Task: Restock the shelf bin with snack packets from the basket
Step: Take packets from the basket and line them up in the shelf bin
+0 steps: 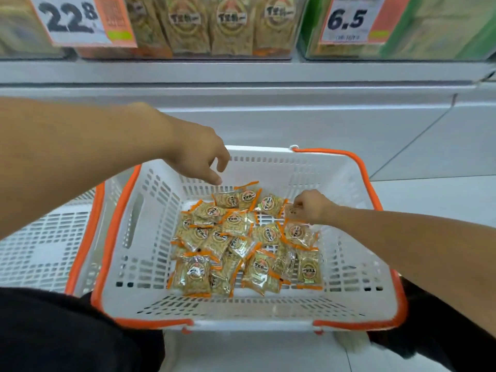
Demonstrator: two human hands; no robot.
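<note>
Here, the pick-up step is shown: the snack packets [241, 242] are heaped on the floor of the white, orange-rimmed basket [349, 304], below the shelf bin [188, 53] already lined with matching packets. One packet [291, 210] at the heap's right edge is pinched by the right hand [311, 206], while the left hand [200, 159] is held above the heap's far end, fingers loosely curled and nothing grasped. Next, presumably, a lift to the bin is required.
</note>
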